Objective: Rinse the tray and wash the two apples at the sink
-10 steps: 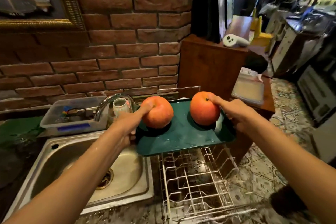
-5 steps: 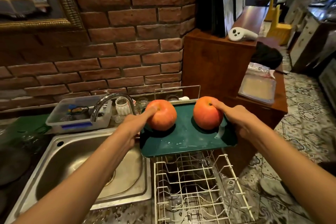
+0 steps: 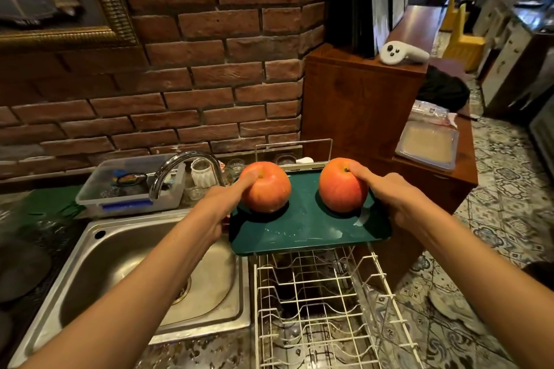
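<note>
Left hand [image 3: 215,204]: you grip the green tray [image 3: 305,228], finger pinning left apple [image 3: 265,187].
Right hand [image 3: 389,198]: same, steadying right apple [image 3: 343,184].
Tip: carry it level.

Two apples: one [image 3: 265,187] on the left, one [image 3: 342,185] on the right. One green tray [image 3: 308,226]. Two hands: left [image 3: 223,204], right [image 3: 389,193]. One sink [image 3: 90,252], one tap [image 3: 180,168], one wire rack [image 3: 323,308]. One clear tub [image 3: 129,186], one white jar [image 3: 203,173], one white controller [image 3: 401,52], one gilt frame [image 3: 102,6].
</note>
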A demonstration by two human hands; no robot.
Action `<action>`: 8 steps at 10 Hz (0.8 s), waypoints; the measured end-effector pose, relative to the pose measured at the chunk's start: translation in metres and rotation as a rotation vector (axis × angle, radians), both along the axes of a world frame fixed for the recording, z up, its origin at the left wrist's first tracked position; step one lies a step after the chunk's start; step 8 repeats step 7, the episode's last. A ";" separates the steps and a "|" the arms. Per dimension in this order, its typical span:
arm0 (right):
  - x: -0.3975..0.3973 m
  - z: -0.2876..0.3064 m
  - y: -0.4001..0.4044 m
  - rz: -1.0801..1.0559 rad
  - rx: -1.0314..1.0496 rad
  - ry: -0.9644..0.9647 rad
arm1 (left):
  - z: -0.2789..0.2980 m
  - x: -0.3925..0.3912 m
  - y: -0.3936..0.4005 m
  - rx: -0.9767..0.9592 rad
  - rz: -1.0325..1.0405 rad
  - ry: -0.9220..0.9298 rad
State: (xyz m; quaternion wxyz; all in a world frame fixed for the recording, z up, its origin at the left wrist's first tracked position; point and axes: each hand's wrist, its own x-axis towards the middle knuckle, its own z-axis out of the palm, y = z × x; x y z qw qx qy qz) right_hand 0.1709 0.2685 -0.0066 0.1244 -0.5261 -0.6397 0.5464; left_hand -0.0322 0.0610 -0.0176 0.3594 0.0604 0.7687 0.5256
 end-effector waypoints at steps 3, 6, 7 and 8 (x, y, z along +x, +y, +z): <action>-0.001 0.000 -0.003 0.021 0.001 0.030 | -0.006 -0.004 0.000 -0.003 -0.016 -0.006; 0.001 -0.005 -0.001 0.008 -0.017 0.049 | -0.006 -0.002 -0.004 -0.024 -0.028 0.044; 0.006 -0.003 -0.004 -0.045 0.062 0.038 | -0.002 0.000 -0.012 -0.025 -0.012 0.118; 0.006 -0.003 -0.004 -0.045 0.062 0.038 | -0.002 0.000 -0.012 -0.025 -0.012 0.118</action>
